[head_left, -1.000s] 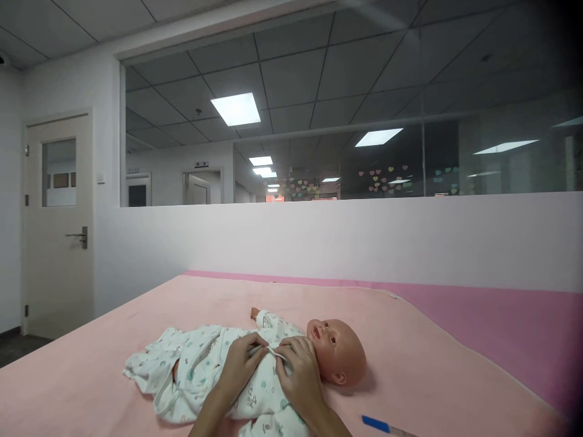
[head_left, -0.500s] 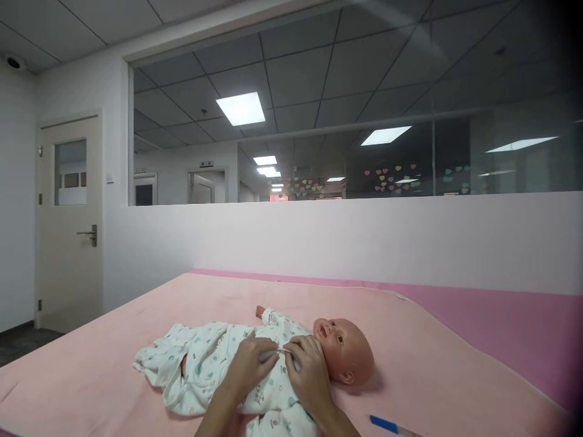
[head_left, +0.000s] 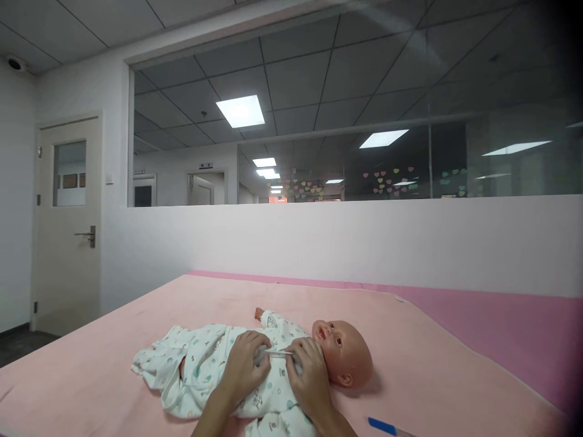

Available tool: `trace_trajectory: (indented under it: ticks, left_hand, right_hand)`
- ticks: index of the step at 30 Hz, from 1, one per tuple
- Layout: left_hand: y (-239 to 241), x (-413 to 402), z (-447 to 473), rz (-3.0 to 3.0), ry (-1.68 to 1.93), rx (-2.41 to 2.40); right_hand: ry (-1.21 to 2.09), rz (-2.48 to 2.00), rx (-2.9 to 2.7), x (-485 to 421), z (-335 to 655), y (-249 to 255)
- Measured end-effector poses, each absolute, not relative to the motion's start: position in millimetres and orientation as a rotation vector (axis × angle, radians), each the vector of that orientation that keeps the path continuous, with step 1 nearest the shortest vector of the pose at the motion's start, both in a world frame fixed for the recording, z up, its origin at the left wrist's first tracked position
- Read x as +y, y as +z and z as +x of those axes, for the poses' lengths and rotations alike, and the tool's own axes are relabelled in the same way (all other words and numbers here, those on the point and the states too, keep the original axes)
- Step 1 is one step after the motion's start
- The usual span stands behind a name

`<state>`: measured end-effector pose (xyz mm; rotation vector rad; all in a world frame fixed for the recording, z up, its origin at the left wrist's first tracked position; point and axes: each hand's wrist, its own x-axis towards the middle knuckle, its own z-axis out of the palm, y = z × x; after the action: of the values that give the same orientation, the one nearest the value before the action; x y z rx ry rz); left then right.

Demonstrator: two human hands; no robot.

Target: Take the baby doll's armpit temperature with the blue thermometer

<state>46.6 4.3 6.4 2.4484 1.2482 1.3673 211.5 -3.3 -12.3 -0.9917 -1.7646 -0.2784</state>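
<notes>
A baby doll lies on its back, its head to the right, in a white romper printed with small green and grey figures. Over the doll's chest, my left hand and my right hand face each other with curled fingers. Between them runs a thin white strip, pinched at each end; it looks like a tie of the garment, though I cannot be sure. My right hand is just beside the doll's chin. The doll's far hand pokes out of its sleeve.
A pink sheet covers the table, with a darker pink cover beyond it. A blue-ended, pen-like object lies at the lower right. A white wall with a window stands behind, and a door is at the left.
My hands have moved slightly apart, the left one leftward, and a longer stretch of the white strip shows between them. The doll has stayed in place.
</notes>
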Motion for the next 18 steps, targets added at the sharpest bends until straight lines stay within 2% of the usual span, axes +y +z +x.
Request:
trace_trajectory:
  ticks: [6,18]
  left_hand:
    - [1.5,8.9,11.2,2.171,1.25,1.072]
    - [-4.0,0.2,16.2,2.22,1.498,1.303]
  right_hand:
    - [-0.295,-0.988,-1.776,-2.9,212.0,-14.6]
    - [-0.331,-1.001,-1.764,-3.4,211.0,-13.0]
